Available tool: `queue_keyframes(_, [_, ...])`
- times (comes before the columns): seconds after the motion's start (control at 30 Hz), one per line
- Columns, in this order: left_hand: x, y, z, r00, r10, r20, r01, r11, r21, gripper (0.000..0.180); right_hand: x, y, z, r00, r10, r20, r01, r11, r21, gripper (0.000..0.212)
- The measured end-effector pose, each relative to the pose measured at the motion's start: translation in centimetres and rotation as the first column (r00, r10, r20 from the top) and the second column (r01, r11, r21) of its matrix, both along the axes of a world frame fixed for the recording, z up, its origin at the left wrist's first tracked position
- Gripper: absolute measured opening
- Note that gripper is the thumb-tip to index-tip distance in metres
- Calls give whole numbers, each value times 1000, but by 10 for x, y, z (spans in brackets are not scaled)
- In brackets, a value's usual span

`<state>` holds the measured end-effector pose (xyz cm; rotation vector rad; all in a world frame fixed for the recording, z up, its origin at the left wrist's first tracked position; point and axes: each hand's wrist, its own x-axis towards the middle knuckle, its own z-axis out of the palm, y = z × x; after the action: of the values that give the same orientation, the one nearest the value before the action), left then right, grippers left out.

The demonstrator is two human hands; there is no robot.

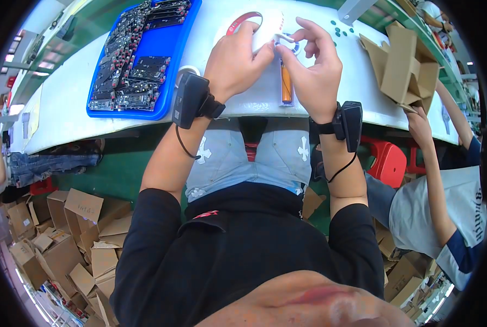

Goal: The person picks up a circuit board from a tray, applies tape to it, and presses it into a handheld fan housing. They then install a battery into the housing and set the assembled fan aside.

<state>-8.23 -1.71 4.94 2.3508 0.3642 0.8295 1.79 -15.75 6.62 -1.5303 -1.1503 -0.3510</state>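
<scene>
My left hand (235, 62) is bent over a white round object (265, 24) with a red band (243, 22) beside it. Its thumb and fingers are pinched together, and what they hold is hidden. Close by on the right, my right hand (319, 68) has its thumb near the left fingertips and its other fingers curled apart. A small white piece (285, 37) shows between the two hands, at the right fingers; its kind is unclear. Below them on the white table (240, 103) lies an orange cylinder (286, 82) in a narrow clear holder.
At left, a blue tray (184, 32) holds many dark circuit boards (126, 65). Several small green discs (337, 28) lie at the far right. Another person's hand (419, 126) holds an open cardboard box (409, 68). Cardboard boxes (82, 218) pile up on the floor.
</scene>
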Motion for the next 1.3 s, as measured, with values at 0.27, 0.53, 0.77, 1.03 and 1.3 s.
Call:
queue_keyframes(0.27, [2, 13, 7, 997, -71, -4, 70, 987, -145, 50, 23, -16, -6, 953, 151, 264, -163, 986, 25, 46])
queue_keyframes(0.53, [13, 20, 22, 943, 67, -325, -133, 974, -184, 51, 38, -48, 10, 956, 284, -71, -291, 949, -123, 51])
queue_keyframes(0.77, [18, 16, -15, 995, 77, -65, -53, 946, 320, 57, 43, -58, 14, 870, 261, -418, -455, 752, -476, 51])
queue_keyframes(1.03, [7, -8, -18, 934, -327, 146, 277, 918, 285, 66, 35, -42, 14, 886, 331, -325, -462, 570, -679, 41])
queue_keyframes(1.3, [9, -10, -25, 933, -357, 46, 360, 919, -160, 69, 25, -33, 6, 931, 362, -53, -258, 549, -795, 41])
